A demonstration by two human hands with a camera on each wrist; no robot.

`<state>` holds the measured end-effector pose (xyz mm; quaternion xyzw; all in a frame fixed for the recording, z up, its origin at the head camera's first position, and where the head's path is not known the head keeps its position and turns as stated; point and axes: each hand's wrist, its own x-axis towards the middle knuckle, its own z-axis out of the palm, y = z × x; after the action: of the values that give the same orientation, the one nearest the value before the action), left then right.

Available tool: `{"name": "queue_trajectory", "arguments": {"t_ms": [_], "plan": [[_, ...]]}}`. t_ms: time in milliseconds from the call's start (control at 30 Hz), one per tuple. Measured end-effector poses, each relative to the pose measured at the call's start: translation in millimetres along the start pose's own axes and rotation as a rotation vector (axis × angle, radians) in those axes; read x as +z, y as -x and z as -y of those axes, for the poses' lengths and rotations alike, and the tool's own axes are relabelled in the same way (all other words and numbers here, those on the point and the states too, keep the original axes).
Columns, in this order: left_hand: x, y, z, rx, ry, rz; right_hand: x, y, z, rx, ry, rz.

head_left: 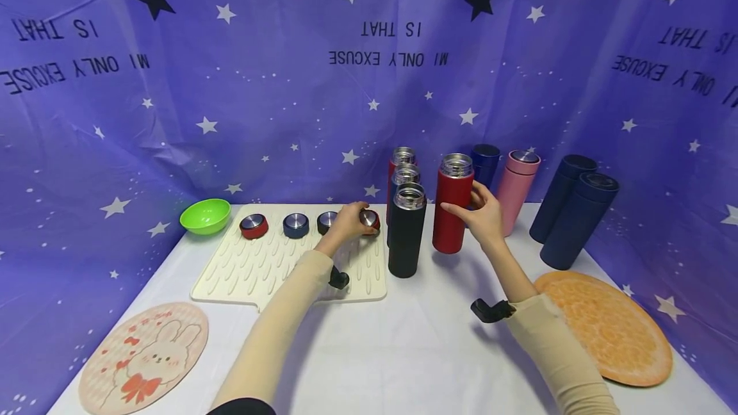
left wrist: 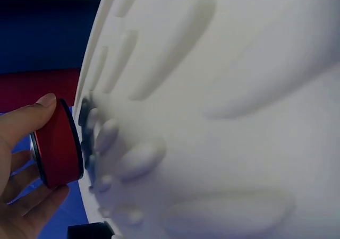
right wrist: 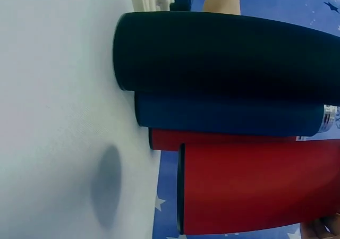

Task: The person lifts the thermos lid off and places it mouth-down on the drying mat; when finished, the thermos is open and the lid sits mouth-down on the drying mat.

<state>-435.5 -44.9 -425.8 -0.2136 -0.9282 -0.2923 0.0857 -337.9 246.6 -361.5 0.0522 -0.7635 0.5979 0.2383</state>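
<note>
My left hand [head_left: 344, 224] pinches a red bottle lid [left wrist: 57, 146] with a steel top between thumb and fingers, close over the right end of the white draining mat [head_left: 242, 277]. In my right hand [head_left: 485, 215] is a red thermos bottle [head_left: 452, 213], lidless and upright, with its steel neck showing. The right wrist view shows its base off the tablecloth, with a shadow below. Just left of it stand a black bottle [head_left: 407, 239], a blue bottle [right wrist: 228, 114] and another red bottle [right wrist: 223, 138] in a row, all without lids.
On the mat sit a red lid [head_left: 254, 226], a blue lid [head_left: 296, 226] and a black lid [head_left: 326, 221]. Capped bottles stand right: pink [head_left: 517, 191], several dark blue [head_left: 579, 223]. A green bowl [head_left: 205, 216], rabbit mat [head_left: 144, 358] and orange-slice mat [head_left: 611, 332] lie around.
</note>
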Motion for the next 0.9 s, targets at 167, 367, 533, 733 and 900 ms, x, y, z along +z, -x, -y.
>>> {"name": "queue_trajectory", "arguments": {"t_ms": [167, 367, 533, 733, 900], "plan": [[6.5, 1.3, 2.1, -0.022, -0.031, 0.010, 5.2, 0.7, -6.0, 0.023, -0.034, 0.004], [10.3, 2.8, 1.4, -0.044, 0.027, -0.005, 6.3, -0.8, -9.2, 0.032, -0.043, -0.006], [11.4, 5.7, -0.2, -0.075, 0.102, -0.033, 9.6, -4.1, -9.4, 0.029, -0.057, -0.006], [13.6, 10.6, 2.3, -0.079, 0.128, -0.074, 15.7, -6.4, -9.9, 0.036, -0.079, -0.027], [9.9, 19.3, 2.1, -0.033, 0.179, -0.096, 18.6, -8.2, -12.3, 0.025, -0.085, -0.055]]}}
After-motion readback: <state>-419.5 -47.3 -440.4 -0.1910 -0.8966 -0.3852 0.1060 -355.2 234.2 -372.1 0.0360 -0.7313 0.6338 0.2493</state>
